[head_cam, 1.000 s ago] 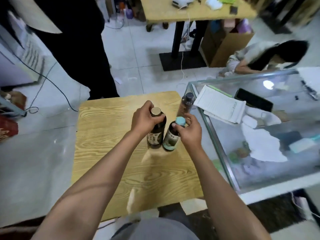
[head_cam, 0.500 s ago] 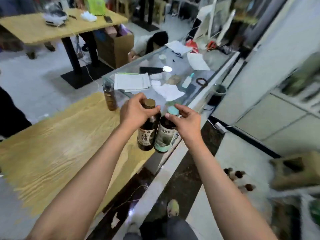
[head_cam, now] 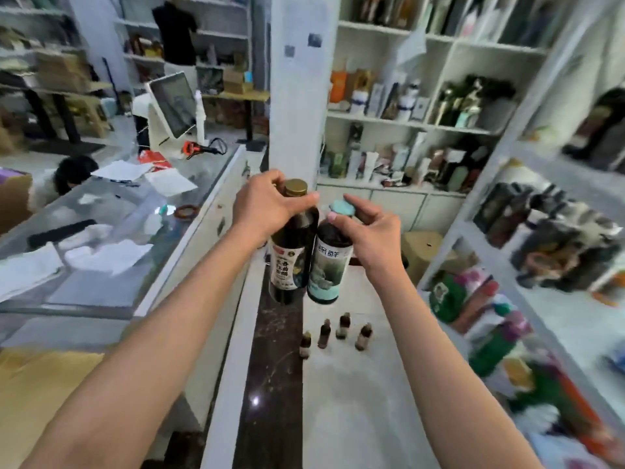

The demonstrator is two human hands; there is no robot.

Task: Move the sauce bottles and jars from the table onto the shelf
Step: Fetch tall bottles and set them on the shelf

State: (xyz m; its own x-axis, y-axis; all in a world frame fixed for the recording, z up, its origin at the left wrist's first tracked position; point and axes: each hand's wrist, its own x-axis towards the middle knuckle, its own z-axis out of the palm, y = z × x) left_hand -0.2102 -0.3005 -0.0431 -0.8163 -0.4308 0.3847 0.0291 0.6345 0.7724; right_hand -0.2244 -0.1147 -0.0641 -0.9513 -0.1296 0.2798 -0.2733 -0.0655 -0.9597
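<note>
Head view, the only one. Your left hand (head_cam: 267, 206) is at frame centre, fingers curled round the neck and shoulder of the gold-capped bottle (head_cam: 291, 245), just under the cap. The bottle is dark, hangs upright in the air, white label facing you.

Your right hand (head_cam: 372, 236) is just right of centre. Thumb and fingertips pinch the neck of the teal-capped bottle (head_cam: 329, 262) below its cap, index finger stretched out over the top. This bottle tilts slightly, its base toward frame bottom. Its pale green label is readable in part.

The two bottles touch side by side at mid-height, gold one on the left. Both are off any surface, above the white floor (head_cam: 351, 411) and the dark strip running down centre frame.

Four small dark vials (head_cam: 341, 328) stand on the floor directly below the bottles, lower centre.

The white shelf unit (head_cam: 416, 125) fills the upper right, packed with bottles and boxes. A second shelf rack (head_cam: 527, 231) runs down the right edge, blurred, contents not identifiable.

The glass counter (head_cam: 111, 231) is on the left with papers on it. A corner of the wooden table (head_cam: 37, 390) shows at lower left. A tilted screen (head_cam: 174, 108) sits upper left.
</note>
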